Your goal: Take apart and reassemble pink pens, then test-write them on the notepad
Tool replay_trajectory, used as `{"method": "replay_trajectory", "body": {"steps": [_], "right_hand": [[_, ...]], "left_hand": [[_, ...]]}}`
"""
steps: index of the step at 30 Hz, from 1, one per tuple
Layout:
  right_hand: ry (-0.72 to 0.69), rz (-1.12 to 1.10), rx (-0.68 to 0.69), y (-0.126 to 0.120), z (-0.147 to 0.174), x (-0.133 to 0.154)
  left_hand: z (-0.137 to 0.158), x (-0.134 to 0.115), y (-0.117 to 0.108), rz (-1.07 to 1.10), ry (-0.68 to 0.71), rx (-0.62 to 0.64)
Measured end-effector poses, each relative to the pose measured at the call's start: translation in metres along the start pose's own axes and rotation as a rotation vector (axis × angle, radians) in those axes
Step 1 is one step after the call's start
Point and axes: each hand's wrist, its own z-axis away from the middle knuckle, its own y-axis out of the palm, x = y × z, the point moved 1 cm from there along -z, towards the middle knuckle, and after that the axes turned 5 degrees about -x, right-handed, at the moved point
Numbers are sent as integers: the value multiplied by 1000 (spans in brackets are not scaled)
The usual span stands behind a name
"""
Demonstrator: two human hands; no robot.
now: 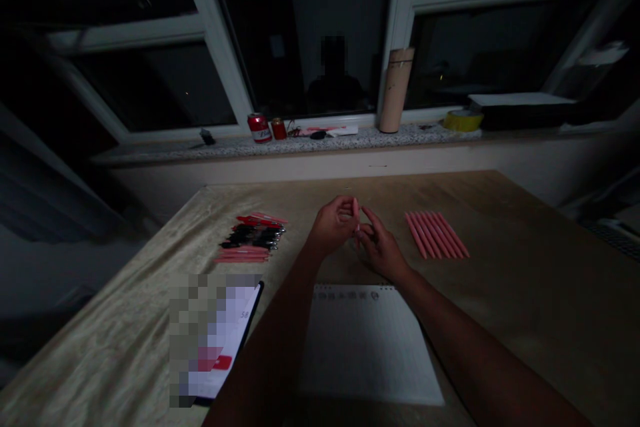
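A pink pen (355, 208) stands nearly upright above the table, beyond the notebook. My left hand (334, 223) is closed around it from the left. From the other side, my right hand (381, 243) has curled fingers at the pen's lower part; its index finger is lifted a little away from the upper part. Fingers partly cover the pen's lower end. Right of my hands lies a neat row of several pink pens (436, 235), side by side. To the left is a group of black pens (253, 236) with pink and red pens on either side.
A spiral notebook (373, 347) lies open below my forearms. Left of it is a lit phone or tablet (220, 347), partly blurred out. On the windowsill stand a red can (259, 128), a smaller reddish can (279, 128), a tall cylinder (397, 90) and yellow tape (463, 121).
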Motion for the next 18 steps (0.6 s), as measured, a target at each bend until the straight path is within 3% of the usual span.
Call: {"method": "replay_trajectory", "body": {"steps": [4,9,15,18], "right_hand": [[-18,18,9,-1,0,0],[-15,9,29,-1,1,0],[-6,27,24,0,1,-1],[-26,31,33,-1,1,-1]], "left_hand": [[-1,4,-2,-58,-9,-91],[0,-1,-1,14,17,4],[-1,3,-1,-102,-1,-112],[-1,3,-2,-6,-29,-62]]}}
